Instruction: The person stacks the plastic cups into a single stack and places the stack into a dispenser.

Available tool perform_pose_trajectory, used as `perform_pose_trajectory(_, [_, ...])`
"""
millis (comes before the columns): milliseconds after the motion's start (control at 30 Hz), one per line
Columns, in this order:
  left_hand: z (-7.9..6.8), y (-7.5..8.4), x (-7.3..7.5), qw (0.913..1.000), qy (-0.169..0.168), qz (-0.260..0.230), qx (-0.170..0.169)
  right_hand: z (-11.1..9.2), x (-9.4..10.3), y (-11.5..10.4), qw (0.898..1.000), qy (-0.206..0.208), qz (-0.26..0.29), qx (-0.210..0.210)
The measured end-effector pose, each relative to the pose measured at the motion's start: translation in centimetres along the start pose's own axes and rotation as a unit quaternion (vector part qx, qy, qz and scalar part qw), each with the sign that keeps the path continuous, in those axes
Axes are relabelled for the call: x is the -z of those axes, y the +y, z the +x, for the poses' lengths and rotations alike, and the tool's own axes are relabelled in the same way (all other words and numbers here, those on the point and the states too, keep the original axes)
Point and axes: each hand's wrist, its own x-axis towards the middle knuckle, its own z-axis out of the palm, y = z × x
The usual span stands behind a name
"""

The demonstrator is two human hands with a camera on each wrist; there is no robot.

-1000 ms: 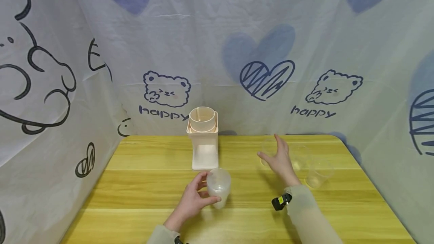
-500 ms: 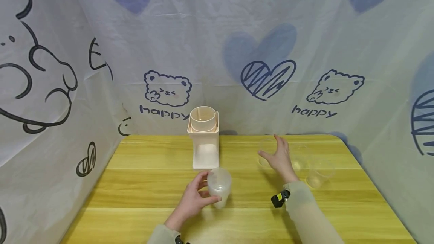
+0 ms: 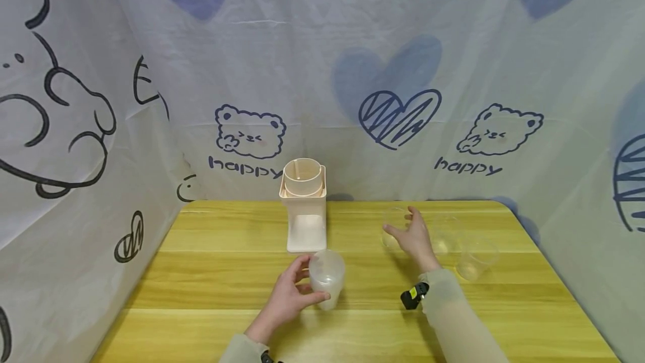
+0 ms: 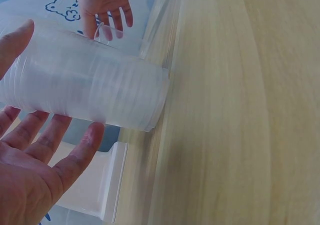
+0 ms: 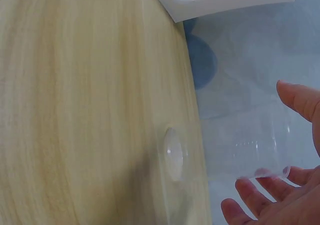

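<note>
My left hand (image 3: 287,296) holds a stack of clear plastic cups (image 3: 327,276) upright near the front middle of the table, thumb on one side and fingers on the other. In the left wrist view the nested rims of the stack (image 4: 100,80) show, its base at the tabletop. To the right, my right hand (image 3: 415,240) is beside a single clear plastic cup (image 3: 392,237) standing on the table. The right wrist view shows the thumb apart from this cup (image 5: 245,142), while the fingertips are right at its side near the rim.
Two more clear cups, a farther one (image 3: 443,237) and a nearer one (image 3: 472,262), stand right of my right hand. A cream-coloured stand (image 3: 306,228) with a round tube on top is at the back middle. A printed cloth (image 3: 322,71) hangs behind the wooden table (image 3: 227,279).
My right hand has drawn back slightly toward me and its fingers sit a little lower around the cup. The left hand keeps its hold on the stack in the same place.
</note>
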Motion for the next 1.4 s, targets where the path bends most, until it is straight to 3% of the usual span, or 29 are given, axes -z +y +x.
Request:
perform_pose_trajectory(333, [0.0,0.0,0.0,1.0,-0.001,0.0,0.0,-0.1,0.2,0.5,1.0,-0.011,0.012,-0.013])
perform_pose_trajectory(633, [-0.1,0.3,0.0,1.0,0.001,0.004,-0.001,-0.8,0.4,-0.2,1.0,-0.01,0.02,0.006])
perform_pose_trajectory(933, [-0.1,0.1,0.0,1.0,0.0,-0.001,0.002,-2.1,0.7,-1.8,0.998,-0.005,0.033,0.048])
perform_pose_trajectory(1400, [-0.2,0.3,0.0,1.0,0.002,0.002,0.0,-5.0,1.1,-5.6,0.987,-0.016,0.101,0.121])
